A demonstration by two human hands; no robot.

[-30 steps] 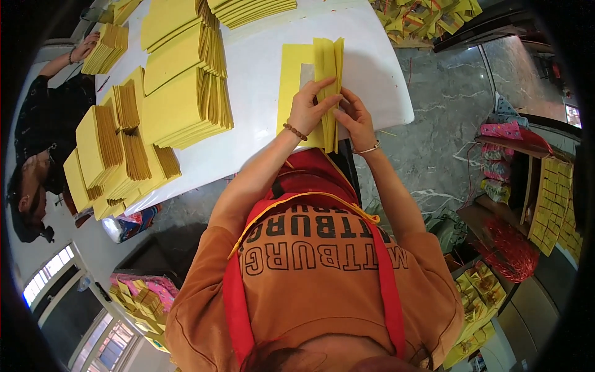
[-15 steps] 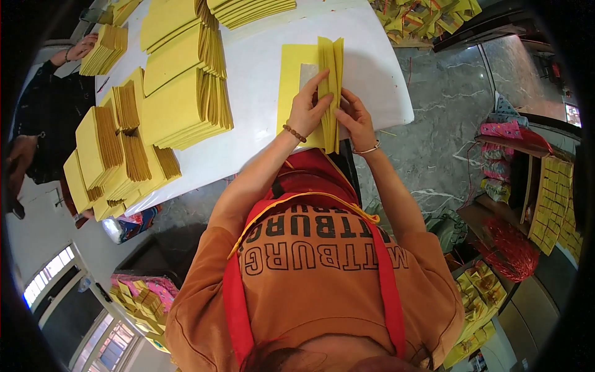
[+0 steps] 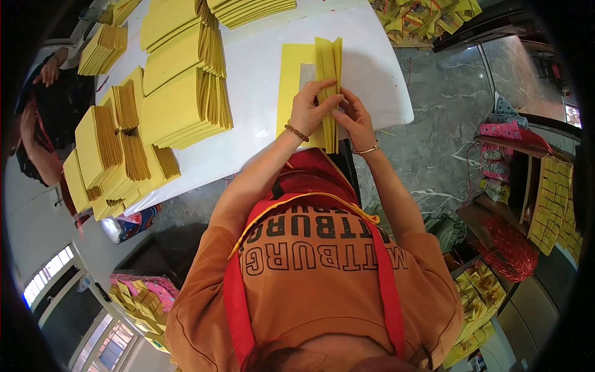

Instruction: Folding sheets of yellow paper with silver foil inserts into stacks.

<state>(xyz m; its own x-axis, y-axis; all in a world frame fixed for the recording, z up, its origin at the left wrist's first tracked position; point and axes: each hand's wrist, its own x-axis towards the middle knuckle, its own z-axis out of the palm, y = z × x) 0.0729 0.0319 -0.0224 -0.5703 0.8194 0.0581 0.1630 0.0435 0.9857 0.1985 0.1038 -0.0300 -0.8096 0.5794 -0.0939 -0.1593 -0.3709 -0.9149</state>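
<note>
A bundle of yellow paper (image 3: 325,59), folded into narrow upright strips, stands on edge near the right side of the white table. My left hand (image 3: 305,113) grips it from the left, thumb and fingers bent over its top edges. From the other side my right hand (image 3: 358,126) pinches it, with fingertips close to my left thumb. Parts of the folds are hidden behind my fingers. Under and left of the bundle lies a flat yellow sheet (image 3: 290,71) with a grey rectangular patch (image 3: 307,73) on it.
The white table (image 3: 257,68) carries large stacks of folded yellow paper (image 3: 176,102) and smaller stacks (image 3: 99,146) along its left edge. Another person's hand (image 3: 48,71) is at the far left. Yellow pieces (image 3: 427,18) are heaped beyond the table. A red tinsel-like bundle (image 3: 511,251) sits right.
My left fingers have shifted right across the folded paper, nearer my right fingertips, and the bundle's top leans slightly left. The other person's hand has come off a yellow stack at the far left.
</note>
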